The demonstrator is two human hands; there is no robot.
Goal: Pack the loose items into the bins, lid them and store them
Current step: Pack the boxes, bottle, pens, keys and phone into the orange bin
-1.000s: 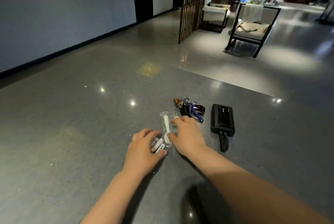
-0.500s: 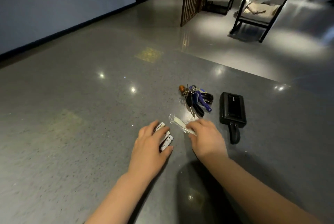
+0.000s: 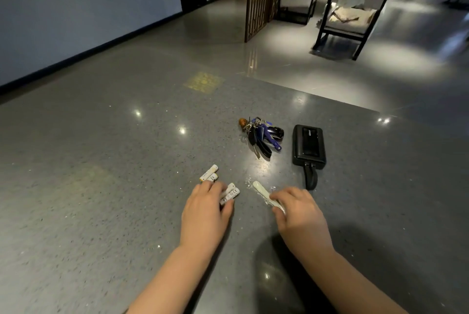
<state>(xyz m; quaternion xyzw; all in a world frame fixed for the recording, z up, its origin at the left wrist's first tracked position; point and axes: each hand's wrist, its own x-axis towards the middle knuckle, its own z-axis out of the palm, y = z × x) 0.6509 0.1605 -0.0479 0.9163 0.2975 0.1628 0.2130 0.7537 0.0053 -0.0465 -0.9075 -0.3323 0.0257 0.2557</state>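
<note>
Resting on the grey bench point(image 3: 101, 212), left hand point(image 3: 205, 214) curls its fingers point(image 3: 212, 188) over two white batteries point(image 3: 229, 193); two more batteries point(image 3: 209, 173) lie just beyond. Right hand point(image 3: 302, 217) pinches a wrapped white utensil point(image 3: 265, 193). Keys point(image 3: 261, 136) and black power bank point(image 3: 308, 145) sit farther back, apart.

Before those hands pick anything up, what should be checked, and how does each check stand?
1. Left hand grips two white cylindrical batteries: ok.
2. Two more white batteries gathered: not ok, lying apart.
3. Right hand pinches clear-wrapped white plastic utensil: ok.
4. Bunch of keys with blue fobs packed: not ok.
5. Black rectangular power bank packed: not ok.
6. Bin in reach: cannot tell, none in view.
</note>
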